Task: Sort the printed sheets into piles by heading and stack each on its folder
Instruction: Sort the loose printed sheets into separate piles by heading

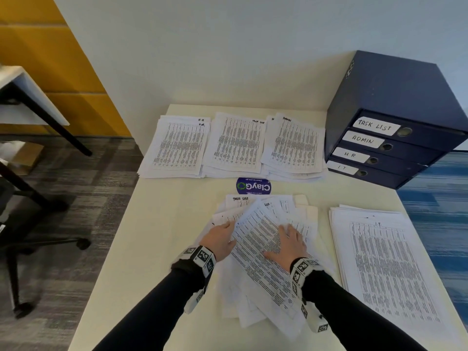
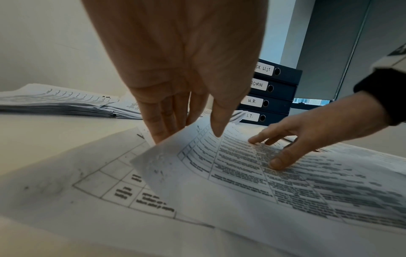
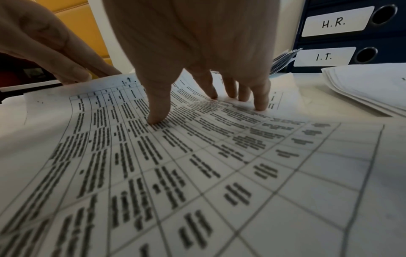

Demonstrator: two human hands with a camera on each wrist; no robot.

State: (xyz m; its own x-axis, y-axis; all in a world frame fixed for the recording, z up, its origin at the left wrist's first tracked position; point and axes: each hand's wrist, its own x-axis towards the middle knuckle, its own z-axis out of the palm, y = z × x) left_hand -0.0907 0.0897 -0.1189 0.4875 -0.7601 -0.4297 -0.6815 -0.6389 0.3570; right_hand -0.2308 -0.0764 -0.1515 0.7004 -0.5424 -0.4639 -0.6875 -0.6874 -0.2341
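Binder labels point(image 1: 376, 126): TASK LIST, ADMIN, HR, IT. Round sticker point(image 1: 253, 186): ClayGO.

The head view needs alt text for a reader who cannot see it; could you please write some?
Both hands, left hand and right hand, rest on a fanned heap of printed sheets on a pale table. Three sorted piles lie behind, a fourth pile at right, beside stacked blue folders labelled Task List, Admin, HR, IT.

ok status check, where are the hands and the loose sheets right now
Left hand pinching the top printed white sheet at its edge, right hand flat on it. Fanned unsorted sheets underneath. Four sorted piles around; nothing in the way.
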